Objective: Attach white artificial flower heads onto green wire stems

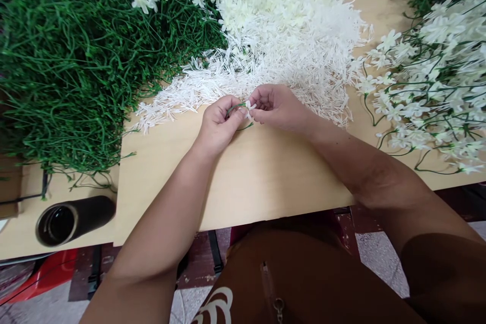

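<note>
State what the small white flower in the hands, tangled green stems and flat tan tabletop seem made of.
White flower: matte, perhaps fabric or plastic; it looks opaque but is too small to settle.
Green stems: likely moulded plastic, slightly shiny, given repeated shapes and uniform colour.
Tan tabletop: smooth wood or wood-look laminate, judging by its woody tone.

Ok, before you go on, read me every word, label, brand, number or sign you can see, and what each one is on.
No readable text anywhere in this view.
Brown top: a white print of curved strokes, cut off by the picture's lower edge; no letters can be made out.
Dark cylindrical container: no lettering visible on the side that shows.
White flower at the hands: no marking visible.
</note>
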A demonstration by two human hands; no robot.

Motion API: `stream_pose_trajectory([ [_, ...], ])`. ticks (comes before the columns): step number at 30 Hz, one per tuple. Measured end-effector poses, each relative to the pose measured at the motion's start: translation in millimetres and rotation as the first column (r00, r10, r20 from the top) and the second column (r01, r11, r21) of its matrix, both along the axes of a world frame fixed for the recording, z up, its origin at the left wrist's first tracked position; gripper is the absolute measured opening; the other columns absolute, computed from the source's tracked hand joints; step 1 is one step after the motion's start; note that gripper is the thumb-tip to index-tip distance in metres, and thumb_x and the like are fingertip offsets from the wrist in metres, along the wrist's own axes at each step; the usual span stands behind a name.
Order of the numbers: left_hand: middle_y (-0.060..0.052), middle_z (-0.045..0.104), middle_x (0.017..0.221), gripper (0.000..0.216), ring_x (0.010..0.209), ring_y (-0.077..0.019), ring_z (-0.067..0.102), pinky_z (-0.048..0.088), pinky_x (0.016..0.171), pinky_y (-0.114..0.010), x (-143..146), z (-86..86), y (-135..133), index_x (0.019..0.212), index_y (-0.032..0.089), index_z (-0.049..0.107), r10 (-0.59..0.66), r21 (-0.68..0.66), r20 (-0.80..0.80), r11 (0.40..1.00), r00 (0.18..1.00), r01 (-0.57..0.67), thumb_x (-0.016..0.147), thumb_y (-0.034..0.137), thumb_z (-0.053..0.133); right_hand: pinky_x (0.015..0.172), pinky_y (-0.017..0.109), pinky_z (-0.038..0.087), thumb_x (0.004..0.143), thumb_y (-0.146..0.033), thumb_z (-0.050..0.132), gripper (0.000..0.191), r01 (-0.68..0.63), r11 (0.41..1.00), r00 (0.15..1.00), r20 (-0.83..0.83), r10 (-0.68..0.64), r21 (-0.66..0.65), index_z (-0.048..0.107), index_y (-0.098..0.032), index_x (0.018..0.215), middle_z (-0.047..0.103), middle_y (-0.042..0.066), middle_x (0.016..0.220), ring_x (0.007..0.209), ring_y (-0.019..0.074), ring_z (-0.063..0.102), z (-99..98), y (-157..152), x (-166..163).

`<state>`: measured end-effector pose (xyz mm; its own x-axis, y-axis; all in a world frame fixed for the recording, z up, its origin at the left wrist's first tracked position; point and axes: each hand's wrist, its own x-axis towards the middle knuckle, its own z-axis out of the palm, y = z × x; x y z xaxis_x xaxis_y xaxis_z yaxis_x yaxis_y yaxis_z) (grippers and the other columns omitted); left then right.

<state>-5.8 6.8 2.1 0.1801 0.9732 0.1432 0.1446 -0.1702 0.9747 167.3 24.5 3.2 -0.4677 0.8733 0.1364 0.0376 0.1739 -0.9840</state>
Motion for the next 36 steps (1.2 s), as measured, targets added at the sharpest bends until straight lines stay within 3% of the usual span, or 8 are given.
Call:
stream_pose_trajectory([
  [5, 0.004, 0.046, 0.055, 0.020, 0.051, -0.0079, 0.037, 0.030, 0.048, -0.021, 0, 1.1, 0, 0.065, 0.018, 0.056, 0.001, 0.000, 0.010, 1.000, 1.000, -0.001, 0.072, 0.028, 0.072, 0.055, 0.019, 0.038, 0.077, -0.011, 0.065, 0.010, -0.015, 0.997, 1.000, 0.016, 0.014, 0.073, 0.057, -0.015, 0.079, 0.053, -0.005, 0.064, 0.060, 0.0054, 0.046, -1.2, -1, 0],
  [17, 0.004, 0.043, 0.054, 0.020, 0.048, -0.0072, 0.033, 0.026, 0.046, -0.021, 0, 2.0, 0, 0.065, 0.019, 0.053, 0.013, -0.040, 0.003, 0.999, 1.000, -0.013, 0.074, 0.023, 0.070, 0.060, 0.022, 0.045, 0.078, -0.030, 0.077, 0.024, -0.131, 0.991, 0.990, -0.047, 0.130, -0.004, 0.062, -0.013, 0.086, 0.061, -0.001, 0.071, 0.067, 0.0084, 0.055, -2.7, 4, 6],
  [28, 0.006, 0.034, 0.049, 0.024, 0.047, -0.0085, 0.033, 0.027, 0.045, -0.023, 1, 6.8, -1, 0.063, 0.021, 0.049, 0.034, -0.107, 0.053, 0.994, 0.998, -0.028, 0.075, 0.022, 0.071, 0.064, 0.021, 0.050, 0.069, -0.018, 0.084, 0.025, -0.112, 0.990, 0.992, -0.060, 0.107, -0.087, 0.062, -0.016, 0.082, 0.061, -0.002, 0.071, 0.070, 0.0093, 0.057, 6.3, -1, 5],
  [36, 0.006, 0.036, 0.050, 0.024, 0.048, -0.0088, 0.034, 0.027, 0.047, -0.025, 0, 5.9, 0, 0.063, 0.020, 0.050, 0.029, -0.129, 0.075, 0.991, 0.997, -0.019, 0.074, 0.021, 0.070, 0.062, 0.022, 0.052, 0.076, -0.030, 0.080, 0.025, -0.168, 0.981, 0.982, -0.098, 0.159, -0.093, 0.066, -0.014, 0.088, 0.064, 0.000, 0.070, 0.067, 0.0097, 0.060, 5.4, 2, 10],
])
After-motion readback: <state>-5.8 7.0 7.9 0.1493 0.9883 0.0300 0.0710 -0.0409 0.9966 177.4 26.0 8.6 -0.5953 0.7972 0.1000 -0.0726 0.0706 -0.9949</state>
